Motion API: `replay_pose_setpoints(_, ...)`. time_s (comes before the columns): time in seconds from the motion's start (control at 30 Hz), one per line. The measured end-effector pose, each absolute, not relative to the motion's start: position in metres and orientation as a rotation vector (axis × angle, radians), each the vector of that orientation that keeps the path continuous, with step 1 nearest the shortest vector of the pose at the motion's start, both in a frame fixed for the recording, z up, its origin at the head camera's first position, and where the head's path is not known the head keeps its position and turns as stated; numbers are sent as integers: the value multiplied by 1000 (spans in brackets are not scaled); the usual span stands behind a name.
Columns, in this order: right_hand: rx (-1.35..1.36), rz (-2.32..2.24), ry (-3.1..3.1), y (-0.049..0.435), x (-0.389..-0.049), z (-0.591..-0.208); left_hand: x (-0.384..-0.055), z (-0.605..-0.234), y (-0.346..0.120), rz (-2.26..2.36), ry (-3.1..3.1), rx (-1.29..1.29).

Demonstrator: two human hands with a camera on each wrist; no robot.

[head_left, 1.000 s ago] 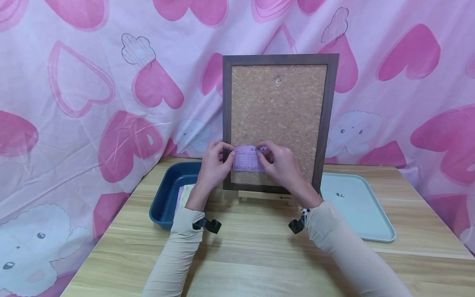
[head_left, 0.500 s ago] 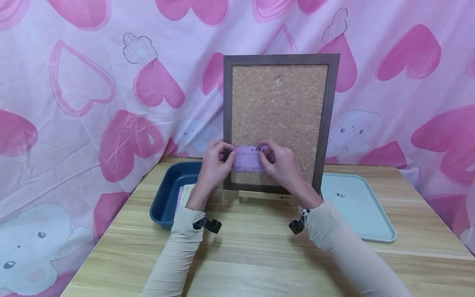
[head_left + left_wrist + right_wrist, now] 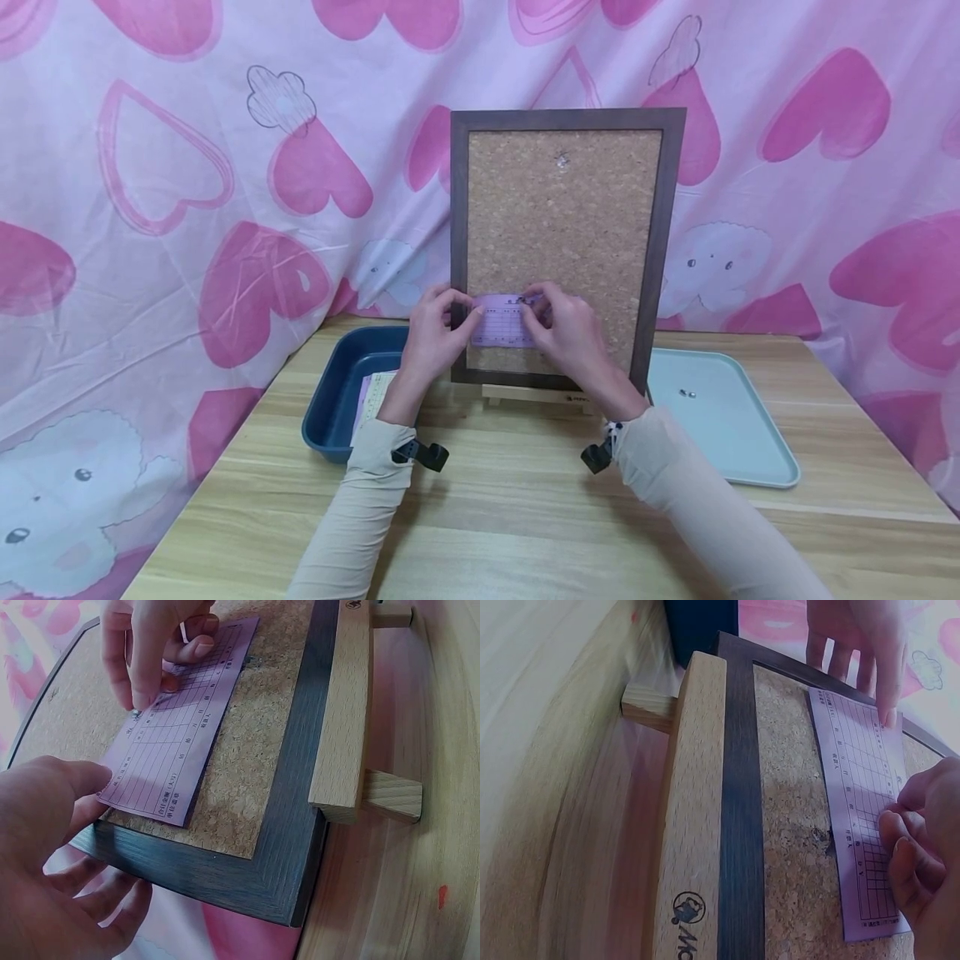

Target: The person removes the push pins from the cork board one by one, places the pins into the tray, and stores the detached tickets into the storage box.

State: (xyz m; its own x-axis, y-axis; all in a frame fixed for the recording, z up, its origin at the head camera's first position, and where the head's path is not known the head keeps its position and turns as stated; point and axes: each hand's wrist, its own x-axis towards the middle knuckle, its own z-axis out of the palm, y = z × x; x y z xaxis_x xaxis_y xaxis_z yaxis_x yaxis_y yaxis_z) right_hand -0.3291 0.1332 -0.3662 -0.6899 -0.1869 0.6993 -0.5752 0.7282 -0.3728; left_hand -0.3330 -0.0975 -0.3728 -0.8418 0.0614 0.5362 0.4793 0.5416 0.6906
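Note:
A purple printed receipt slip (image 3: 498,323) lies against the lower left of a framed corkboard (image 3: 562,217). My left hand (image 3: 437,329) holds the slip's left end, its thumb on the paper; in the left wrist view, other fingers (image 3: 124,900) reach around the dark frame's edge. My right hand (image 3: 566,325) is at the slip's upper edge with thumb and fingers pinched together. A small silver pushpin (image 3: 136,714) shows at those fingertips in the left wrist view; its point is hidden. In the right wrist view the right fingers (image 3: 904,859) lie curled over the slip (image 3: 851,772).
The board leans on a wooden easel (image 3: 525,393). To the left is a dark blue bin (image 3: 322,417) with paper slips (image 3: 372,396) in it. A pale green tray (image 3: 742,433) on the right holds small silver pieces (image 3: 687,393). A heart-patterned cloth (image 3: 300,275) hangs behind.
My left thumb has slid slightly right, further over the slip. The right hand stays almost in place at the slip's upper edge, and the slip and board keep their places.

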Motion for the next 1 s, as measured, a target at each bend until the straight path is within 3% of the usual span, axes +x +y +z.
replay_pose_setpoints(1.0,572,878,-2396,139,-325,-364,-331,-373,-96,-1267,-2345,-399)
